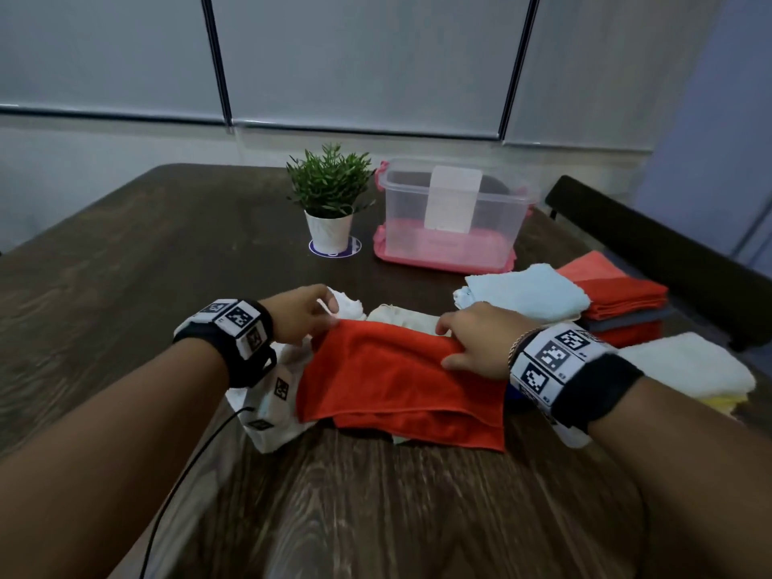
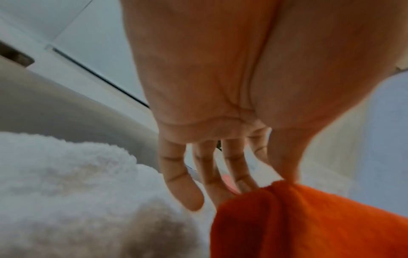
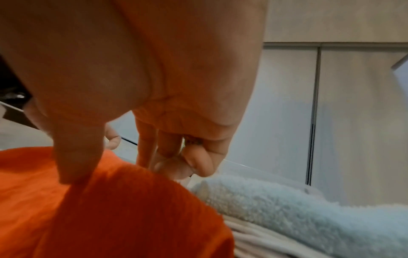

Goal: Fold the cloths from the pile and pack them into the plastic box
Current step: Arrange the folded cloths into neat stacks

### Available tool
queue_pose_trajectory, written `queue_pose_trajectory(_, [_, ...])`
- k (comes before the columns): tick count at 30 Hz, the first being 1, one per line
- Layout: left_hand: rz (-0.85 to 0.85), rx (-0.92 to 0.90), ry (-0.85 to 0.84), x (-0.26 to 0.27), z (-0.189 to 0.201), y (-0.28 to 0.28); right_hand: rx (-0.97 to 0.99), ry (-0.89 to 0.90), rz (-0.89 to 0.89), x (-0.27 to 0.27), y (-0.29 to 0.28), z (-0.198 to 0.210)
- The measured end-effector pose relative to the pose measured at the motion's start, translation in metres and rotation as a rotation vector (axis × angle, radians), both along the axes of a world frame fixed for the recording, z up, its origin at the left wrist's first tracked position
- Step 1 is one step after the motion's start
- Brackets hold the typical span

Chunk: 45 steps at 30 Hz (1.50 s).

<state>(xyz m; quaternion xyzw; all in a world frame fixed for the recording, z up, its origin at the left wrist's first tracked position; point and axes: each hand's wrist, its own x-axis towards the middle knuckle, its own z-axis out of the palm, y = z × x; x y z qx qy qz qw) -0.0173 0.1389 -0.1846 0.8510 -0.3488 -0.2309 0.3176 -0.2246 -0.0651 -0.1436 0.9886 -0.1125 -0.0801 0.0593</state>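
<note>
On the dark wooden table (image 1: 125, 252) an orange-red cloth (image 1: 397, 378) lies folded over itself on top of a heap of white cloths (image 1: 271, 411), and both hands hold its far edge. The left hand (image 1: 298, 313) pinches the far left corner between thumb and fingertips; in the left wrist view the thumb and index finger nip the bunched orange fabric (image 2: 309, 218) while the other fingers (image 2: 178, 176) hang straight and spread above a fluffy white cloth (image 2: 66, 183). The right hand (image 1: 480, 342) grasps the far right corner, its thumb on top of the fabric; the right wrist view shows the thumb (image 3: 77, 157) pressed down on the orange cloth (image 3: 121, 209) with the fingers curled behind the edge. Just beyond the right hand lies a folded light blue towel (image 1: 530, 292), and to its right a stack of folded orange and grey cloths (image 1: 618, 302); nearer, beside the right wrist, sits a cream cloth (image 1: 689, 365). The clear plastic box (image 1: 451, 215) with pink latches stands open at the far side of the table on its pink lid, well apart from the orange cloth, with a white label showing on its wall. A small potted plant (image 1: 330, 198) in a white pot stands just to the left of the box.
</note>
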Motion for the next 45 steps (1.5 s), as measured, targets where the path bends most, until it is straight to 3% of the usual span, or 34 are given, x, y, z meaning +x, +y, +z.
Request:
queue_pose_trajectory(2, [-0.12,0.185,-0.123,0.005,-0.004,0.007,-0.119,0.052,0.0,-0.002,0.002,-0.002])
queue_pose_trajectory(4, [-0.122,0.201,-0.284,0.009,-0.007,0.011,-0.166,0.035,-0.034,-0.006,-0.003,0.0])
queue_pose_trajectory(10, [0.334,-0.423,-0.37,0.014,0.012,0.01,-0.07,-0.346,-0.187,-0.021,-0.031,0.049])
queue_pose_trajectory(14, [0.429,-0.661,-0.186,0.022,0.037,0.002,-0.002,-0.476,-0.211,-0.023,-0.042,0.073])
queue_pose_trajectory(17, [0.45,-0.747,-0.114,0.019,0.054,-0.004,0.109,-0.617,-0.226,-0.025,-0.043,0.081])
queue_pose_trajectory(22, [0.49,-0.815,-0.132,0.019,0.067,-0.011,0.353,-0.775,-0.297,-0.023,-0.045,0.08])
queue_pose_trajectory(25, [0.495,-0.914,-0.007,0.018,0.07,-0.01,0.494,-0.828,-0.323,-0.019,-0.045,0.079])
queue_pose_trajectory(28, [0.497,-0.98,-0.005,0.017,0.076,-0.007,0.709,-0.947,-0.358,-0.017,-0.044,0.08])
queue_pose_trajectory(30, [0.541,-1.068,0.135,0.016,0.081,-0.003,0.731,-1.03,-0.374,-0.013,-0.048,0.08])
queue_pose_trajectory(38, [0.495,-1.031,-0.119,0.036,0.089,0.001,0.592,-1.003,-0.341,-0.012,-0.055,0.1])
queue_pose_trajectory(43, [0.491,-0.974,-0.242,0.046,0.088,-0.002,0.87,-1.088,-0.372,-0.015,-0.048,0.096])
queue_pose_trajectory(45, [0.508,-0.951,-0.241,0.049,0.085,-0.002,0.84,-1.116,-0.339,-0.016,-0.048,0.093])
